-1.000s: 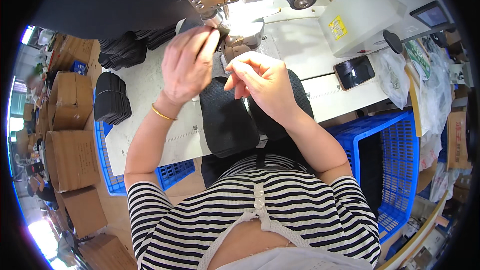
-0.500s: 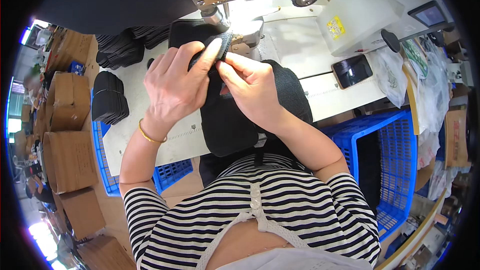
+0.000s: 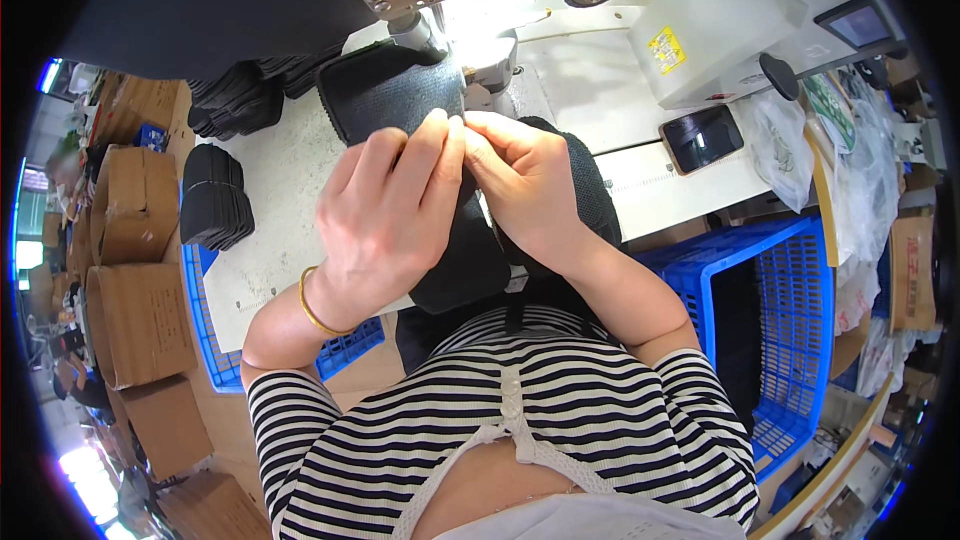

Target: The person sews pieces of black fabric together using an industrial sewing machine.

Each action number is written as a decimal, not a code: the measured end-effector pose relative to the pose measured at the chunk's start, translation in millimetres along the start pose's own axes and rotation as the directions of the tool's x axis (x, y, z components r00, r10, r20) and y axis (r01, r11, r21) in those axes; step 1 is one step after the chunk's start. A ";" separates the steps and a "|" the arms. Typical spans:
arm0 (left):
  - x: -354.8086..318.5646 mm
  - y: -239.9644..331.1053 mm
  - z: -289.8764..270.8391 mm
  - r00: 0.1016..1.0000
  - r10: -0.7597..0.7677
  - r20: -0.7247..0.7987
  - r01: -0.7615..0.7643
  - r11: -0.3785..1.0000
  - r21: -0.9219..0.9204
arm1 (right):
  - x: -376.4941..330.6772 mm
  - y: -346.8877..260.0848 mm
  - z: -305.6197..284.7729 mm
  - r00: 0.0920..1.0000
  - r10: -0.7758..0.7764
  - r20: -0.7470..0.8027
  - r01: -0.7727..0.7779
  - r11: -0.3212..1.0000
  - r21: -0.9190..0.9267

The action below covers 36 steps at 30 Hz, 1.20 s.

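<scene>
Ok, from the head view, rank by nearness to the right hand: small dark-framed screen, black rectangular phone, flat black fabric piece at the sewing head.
1. Flat black fabric piece: ahead-left of the right hand.
2. Black rectangular phone: to its right.
3. Small dark-framed screen: upper right of the view.

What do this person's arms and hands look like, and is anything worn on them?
Both the left hand and right hand are ungloved. A thin, gold-coloured bangle circles the left wrist; none shows on the right. The short sleeves have black and white stripes, leaving the forearms bare.
</scene>
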<state>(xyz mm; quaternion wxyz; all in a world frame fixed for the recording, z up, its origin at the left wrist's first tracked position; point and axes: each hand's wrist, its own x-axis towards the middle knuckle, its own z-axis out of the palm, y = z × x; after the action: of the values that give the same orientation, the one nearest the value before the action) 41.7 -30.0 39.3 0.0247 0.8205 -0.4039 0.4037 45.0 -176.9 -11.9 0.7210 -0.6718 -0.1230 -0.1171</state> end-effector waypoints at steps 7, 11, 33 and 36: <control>9.0 -8.7 9.8 0.995 -0.094 0.017 0.094 0.995 -0.013 | 6.4 -4.8 -1.8 0.994 0.105 0.011 -0.106 0.992 0.062; 11.9 -16.3 20.4 0.993 -0.109 -0.032 0.109 0.994 -0.012 | 12.1 -4.2 -4.8 0.991 0.132 0.014 -0.133 0.988 0.078; 8.0 -85.7 63.2 0.327 -0.582 0.745 0.551 -0.522 -0.651 | -44.5 31.3 -76.8 0.996 0.054 0.070 0.039 0.441 -0.897; 27.0 -130.7 102.6 0.427 -0.777 0.462 0.356 -0.326 -0.876 | -45.2 36.6 -73.3 0.997 -0.021 0.072 0.074 0.455 -0.888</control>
<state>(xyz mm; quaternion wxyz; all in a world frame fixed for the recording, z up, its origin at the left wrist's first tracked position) 206.2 2.9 26.0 0.8075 0.5796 -0.0598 0.0914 16.1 -247.3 -66.3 0.2581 -0.9481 -0.0807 -0.1670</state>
